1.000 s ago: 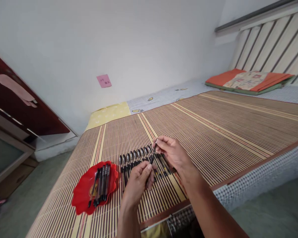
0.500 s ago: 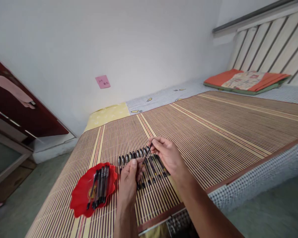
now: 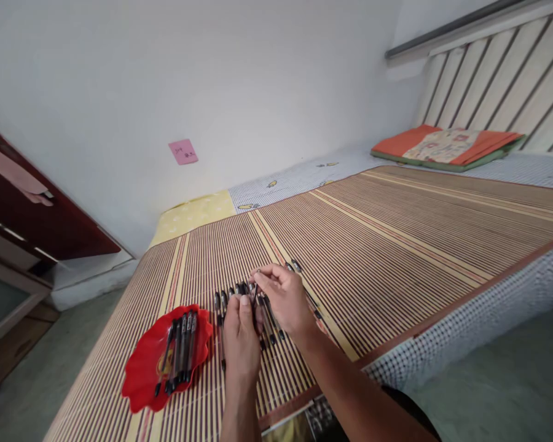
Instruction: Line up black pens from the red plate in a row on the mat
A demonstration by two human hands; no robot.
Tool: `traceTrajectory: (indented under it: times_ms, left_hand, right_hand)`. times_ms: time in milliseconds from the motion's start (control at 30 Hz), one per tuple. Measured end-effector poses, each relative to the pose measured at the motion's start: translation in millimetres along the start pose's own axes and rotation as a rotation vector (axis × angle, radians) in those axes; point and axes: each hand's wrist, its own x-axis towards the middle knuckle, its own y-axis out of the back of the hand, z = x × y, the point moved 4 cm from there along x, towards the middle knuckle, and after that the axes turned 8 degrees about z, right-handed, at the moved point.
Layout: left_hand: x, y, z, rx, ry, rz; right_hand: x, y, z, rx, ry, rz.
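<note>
My left hand [image 3: 239, 337] and my right hand [image 3: 282, 299] meet over a row of black pens [image 3: 221, 319] lying side by side on a striped bamboo mat [image 3: 373, 245]. Both hands pinch one thin black pen [image 3: 255, 296], the right at its upper end, the left at its lower end. Much of the pen is hidden by my fingers. A red scalloped plate [image 3: 141, 374] with several black pens [image 3: 177, 353] in it lies just left of my left hand.
The mat covers a bed whose front edge [image 3: 396, 350] runs along the lower right. An orange and patterned cushion [image 3: 442, 146] lies at the far right by a slatted headboard. A pink note [image 3: 183, 151] sticks to the white wall. A dark red cabinet [image 3: 27, 215] stands at left.
Both hands have drifted left and lower toward the row of pens, bringing the held pen down close to the mat. The view has also shifted slightly.
</note>
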Motion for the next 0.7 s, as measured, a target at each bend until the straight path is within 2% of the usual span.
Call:
traceTrajectory:
  times_ms: [100, 200, 300, 467, 600, 700]
  left_hand:
    - [0, -2.6, 3, 0.113, -0.076, 0.016]
    - [-1, -7.1, 3, 0.111, -0.066, 0.005]
    - [-5, -11.5, 4, 0.062, -0.014, -0.018]
    - [-15, -23.6, 5, -0.093, 0.164, -0.077]
    - [-17, -33.0, -1, -0.206, 0.211, -0.196]
    - [-9, -22.2, -9, -0.172, 0.191, -0.175]
  right_hand:
    - [-3, -1, -1, -0.055, 0.028, 0.017]
    - [-5, 1, -9, -0.141, 0.111, 0.024]
    - [-5, 4, -17, -0.18, 0.126, -0.016]
    - [2, 10, -19, -0.212, 0.018, -0.103]
    - [17, 33, -17, -0.288, -0.041, -0.106]
    - [37, 68, -18, -0.422, 0.004, -0.107]
